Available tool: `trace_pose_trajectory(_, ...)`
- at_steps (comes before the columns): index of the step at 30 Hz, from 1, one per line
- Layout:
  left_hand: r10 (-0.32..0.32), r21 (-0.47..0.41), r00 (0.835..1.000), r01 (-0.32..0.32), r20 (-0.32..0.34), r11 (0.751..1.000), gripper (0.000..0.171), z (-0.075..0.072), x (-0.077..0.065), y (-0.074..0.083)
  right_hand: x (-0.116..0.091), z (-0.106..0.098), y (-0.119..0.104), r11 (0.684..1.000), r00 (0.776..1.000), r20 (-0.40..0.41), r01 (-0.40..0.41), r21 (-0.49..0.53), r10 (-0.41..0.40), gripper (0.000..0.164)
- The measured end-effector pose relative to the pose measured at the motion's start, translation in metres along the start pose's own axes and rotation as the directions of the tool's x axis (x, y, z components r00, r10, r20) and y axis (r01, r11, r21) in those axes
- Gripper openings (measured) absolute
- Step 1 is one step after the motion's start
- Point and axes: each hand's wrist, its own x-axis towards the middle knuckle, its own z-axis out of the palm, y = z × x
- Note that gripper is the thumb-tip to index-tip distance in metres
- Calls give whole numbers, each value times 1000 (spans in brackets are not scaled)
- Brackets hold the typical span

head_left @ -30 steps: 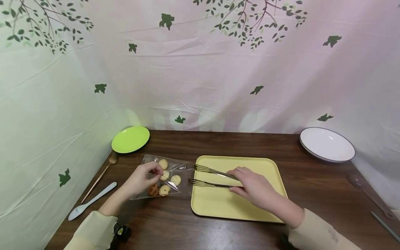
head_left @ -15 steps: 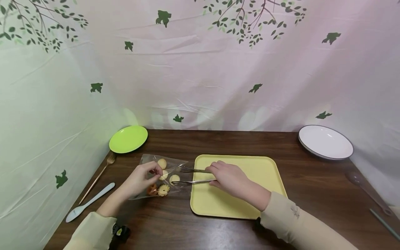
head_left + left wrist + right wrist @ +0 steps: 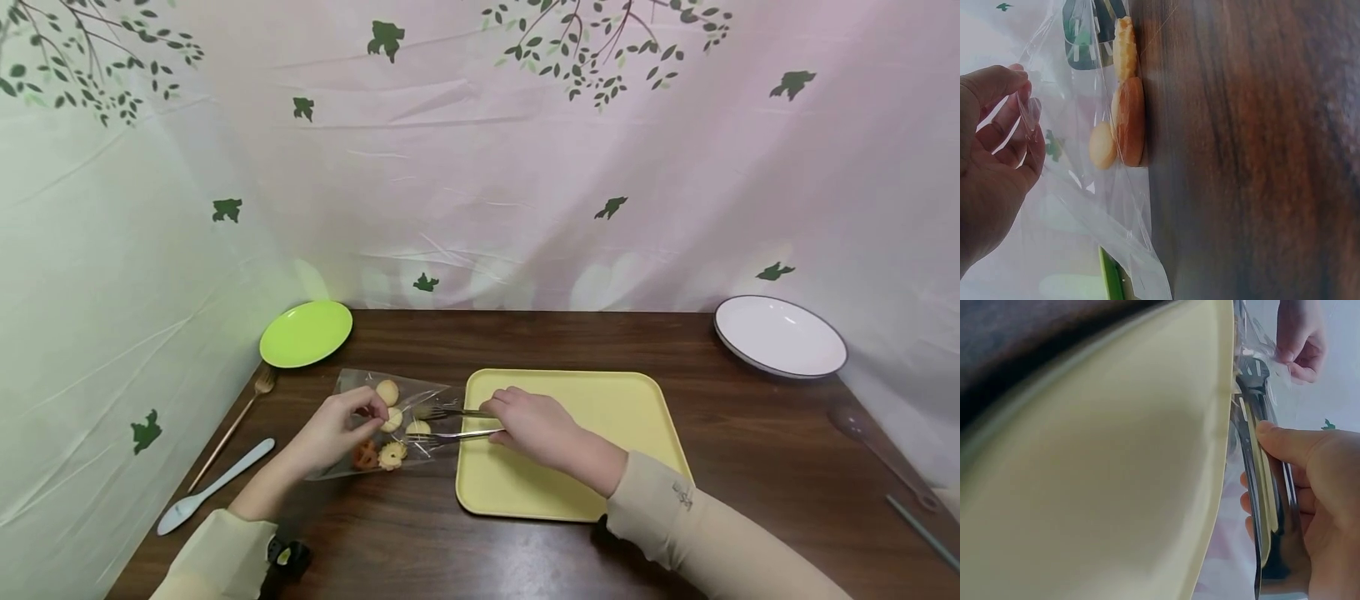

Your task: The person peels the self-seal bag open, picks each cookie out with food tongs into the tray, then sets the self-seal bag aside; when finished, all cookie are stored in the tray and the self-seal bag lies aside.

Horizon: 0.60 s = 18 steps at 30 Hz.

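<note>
My left hand (image 3: 333, 429) pinches the upper layer of a clear plastic bag (image 3: 354, 380), lifting it off the cookies in the left wrist view. Inside lie round pale cookies (image 3: 387, 392), a flower-shaped cookie (image 3: 392, 455) and a brown lattice-like cookie (image 3: 365, 455). With my right hand (image 3: 536, 427) I hold metal serving tongs (image 3: 1279, 506), thumb on one arm and fingers on the other. Their slotted tips stand apart, at the bag's right end near the rightmost round cookie (image 3: 418, 427). Whether they touch that cookie, I cannot tell.
A yellow tray (image 3: 570, 483) lies under my right hand. The green plate (image 3: 306, 333) is at the back left, a white dish (image 3: 780, 336) at the back right. A fork (image 3: 232, 429) and pale blue spatula (image 3: 216, 487) line the left edge; a brown spoon (image 3: 885, 458) lies right.
My right hand has carried the tongs leftward from over the tray until their tips reached the bag. My left hand keeps its pinch on the bag, nearly still.
</note>
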Motion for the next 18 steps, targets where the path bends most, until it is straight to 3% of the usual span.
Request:
trace_pose_trajectory(8, -17, 5, 1000, 17, -2, 1000, 11, 2, 0, -2, -3, 1, -2, 999, 999, 19, -30, 42, 29, 37)
trace_pose_trajectory(18, -24, -18, 1000, 24, -1, 1000, 10, 3, 3, 3, -10, -10, 3, 999, 999, -11, -43, 19, 43, 37)
